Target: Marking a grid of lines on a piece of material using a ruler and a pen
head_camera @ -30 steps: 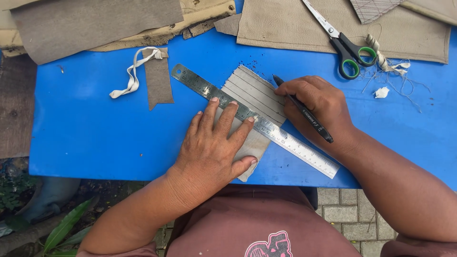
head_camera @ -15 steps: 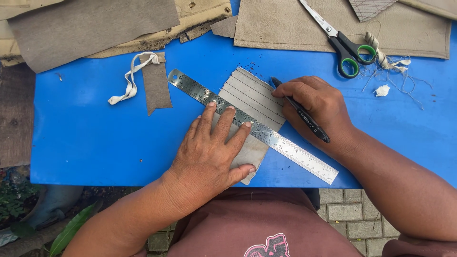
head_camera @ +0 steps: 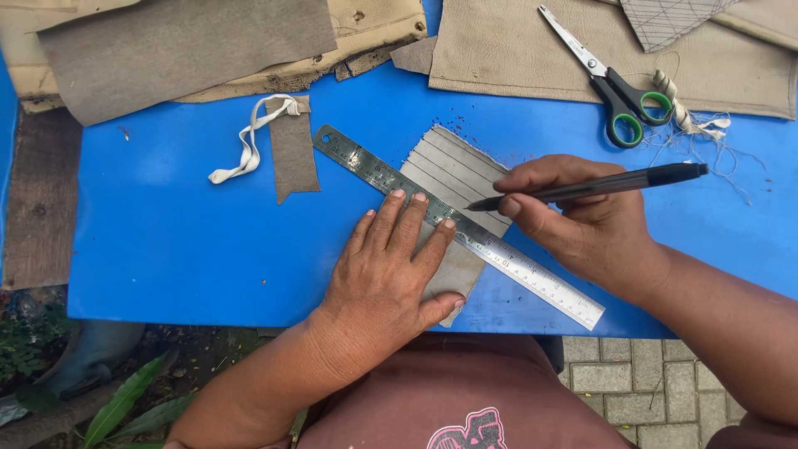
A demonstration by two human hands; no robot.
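A grey cloth [head_camera: 183,50] lies at the far left of the blue table [head_camera: 166,241], over a tan sheet. Just right of it sit a white strip [head_camera: 249,141] and a small grey scrap [head_camera: 295,150], touching at the top. The steel ruler [head_camera: 457,226] runs diagonally from upper left to lower right across a lined grey patch [head_camera: 457,170]. The left hand [head_camera: 391,278] lies flat and spread, palm down, fingertips [head_camera: 416,199] on the ruler's near edge, pressing ruler and patch to the table; it grips nothing. The patch shows several parallel lines above the ruler, and its lower part lies under the left hand. The right hand [head_camera: 582,216] is closed around a black pen [head_camera: 586,188], pinched between thumb and fingers, lying nearly level with its tip on the patch just above the ruler's edge. Farther back, scissors [head_camera: 611,83] with green-lined handles rest on a beige sheet [head_camera: 515,58], near a twist of cord [head_camera: 677,104] and loose threads.
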